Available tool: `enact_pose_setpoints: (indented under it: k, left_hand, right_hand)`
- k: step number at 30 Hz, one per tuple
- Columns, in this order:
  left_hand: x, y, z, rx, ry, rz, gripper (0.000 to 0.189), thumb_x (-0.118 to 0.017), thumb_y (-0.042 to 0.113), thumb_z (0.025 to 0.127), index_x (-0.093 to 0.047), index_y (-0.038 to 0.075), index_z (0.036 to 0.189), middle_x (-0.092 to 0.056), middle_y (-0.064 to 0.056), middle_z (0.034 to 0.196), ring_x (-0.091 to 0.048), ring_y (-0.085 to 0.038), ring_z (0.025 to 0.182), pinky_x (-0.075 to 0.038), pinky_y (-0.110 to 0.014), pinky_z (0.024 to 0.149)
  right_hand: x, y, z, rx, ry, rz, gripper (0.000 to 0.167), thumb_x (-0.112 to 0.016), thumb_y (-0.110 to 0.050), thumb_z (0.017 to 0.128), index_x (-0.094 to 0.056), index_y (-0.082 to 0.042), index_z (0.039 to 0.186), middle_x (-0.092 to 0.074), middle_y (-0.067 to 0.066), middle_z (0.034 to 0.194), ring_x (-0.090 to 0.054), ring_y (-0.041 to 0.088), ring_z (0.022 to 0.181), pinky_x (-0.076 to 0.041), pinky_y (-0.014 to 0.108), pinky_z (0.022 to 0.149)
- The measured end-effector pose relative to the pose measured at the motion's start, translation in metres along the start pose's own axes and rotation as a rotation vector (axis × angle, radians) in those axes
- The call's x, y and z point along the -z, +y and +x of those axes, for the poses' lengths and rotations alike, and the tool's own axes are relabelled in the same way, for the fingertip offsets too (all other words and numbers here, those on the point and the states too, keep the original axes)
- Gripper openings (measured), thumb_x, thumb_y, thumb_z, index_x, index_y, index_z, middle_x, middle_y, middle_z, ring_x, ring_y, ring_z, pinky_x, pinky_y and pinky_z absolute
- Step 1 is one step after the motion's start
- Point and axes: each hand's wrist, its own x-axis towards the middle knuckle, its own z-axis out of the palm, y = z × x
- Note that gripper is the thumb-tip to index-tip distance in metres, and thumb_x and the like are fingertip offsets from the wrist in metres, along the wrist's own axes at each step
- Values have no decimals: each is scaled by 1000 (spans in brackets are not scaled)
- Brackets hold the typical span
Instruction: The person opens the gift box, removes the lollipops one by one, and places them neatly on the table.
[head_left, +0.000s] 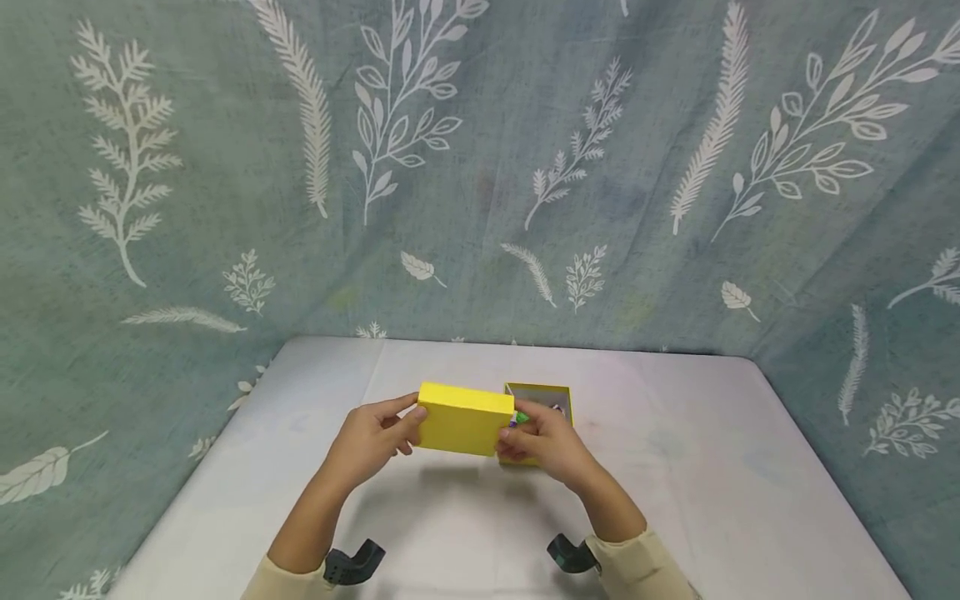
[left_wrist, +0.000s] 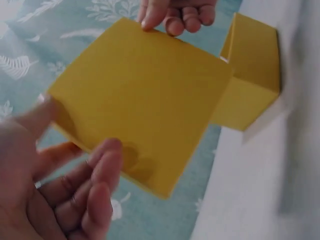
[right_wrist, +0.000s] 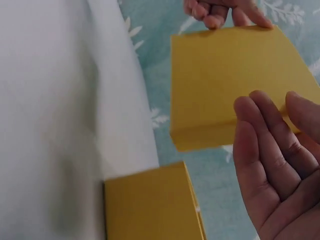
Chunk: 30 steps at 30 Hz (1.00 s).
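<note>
A flat yellow box lid (head_left: 465, 425) is held up above the table between both hands. On its left end the left hand (head_left: 371, 442) pinches it, thumb on the near face. Across from it the right hand (head_left: 551, 450) grips the right end between thumb and fingers. Behind the right hand, an open yellow box (right_wrist: 150, 202) with a grey inside stands on the table. Small coloured items, a green one (head_left: 522, 417) among them, show in it, partly hidden by the right hand and the lid.
A white-covered table (head_left: 675, 467) lies under the hands. Behind it hangs a blue-green cloth (head_left: 465, 183) with white leaf prints, which also runs down both sides. Dark bands (head_left: 352, 565) sit at both wrists.
</note>
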Motion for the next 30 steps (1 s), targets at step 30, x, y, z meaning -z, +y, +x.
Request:
enact_pose_setpoints:
  k: [30]
  left_hand:
    - [29, -91, -10, 65, -126, -127, 67, -63, 10, 93, -30, -3, 150, -66, -14, 104, -63, -22, 84, -55, -38, 71]
  right_hand:
    - [-82, 40, 20, 0, -27, 116, 59, -59, -4, 96, -38, -13, 150, -57, 26, 126, -67, 39, 92, -56, 42, 76]
